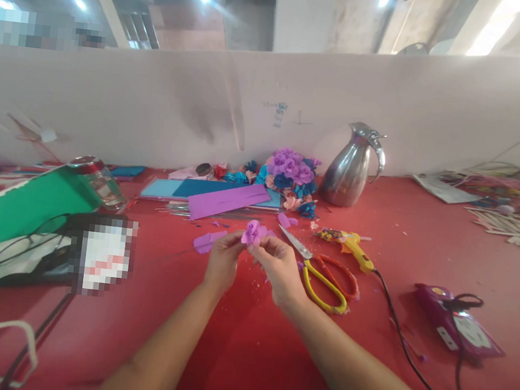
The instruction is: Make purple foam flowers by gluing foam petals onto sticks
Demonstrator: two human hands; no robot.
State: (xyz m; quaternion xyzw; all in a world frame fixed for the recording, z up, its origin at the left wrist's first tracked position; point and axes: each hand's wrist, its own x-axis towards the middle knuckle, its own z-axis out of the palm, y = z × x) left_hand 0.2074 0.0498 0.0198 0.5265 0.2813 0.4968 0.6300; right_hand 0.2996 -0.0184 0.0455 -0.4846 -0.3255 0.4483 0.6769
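Note:
A small purple paper flower [252, 233] is held up between both hands above the red table [241, 356]. My left hand [225, 257] pinches its left side, and my right hand [279, 266] has thumb and fingers closed on its right side. Behind my left hand lies a folded purple paper piece [208, 241]. Scissors with yellow and red handles [321, 277] rest just right of my right hand, blades pointing up and left. A yellow glue gun [352, 248] lies beyond them. Purple paper strips [228, 201] sit on blue sheets [162, 188] at the back.
Finished purple, blue and pink flowers [291, 170] are piled near the wall beside a steel jug [348, 167]. At right is a purple power strip [459, 324] with black cords. A glass jar [101, 184], a green board [12, 223] and a black bag [55, 259] occupy the left.

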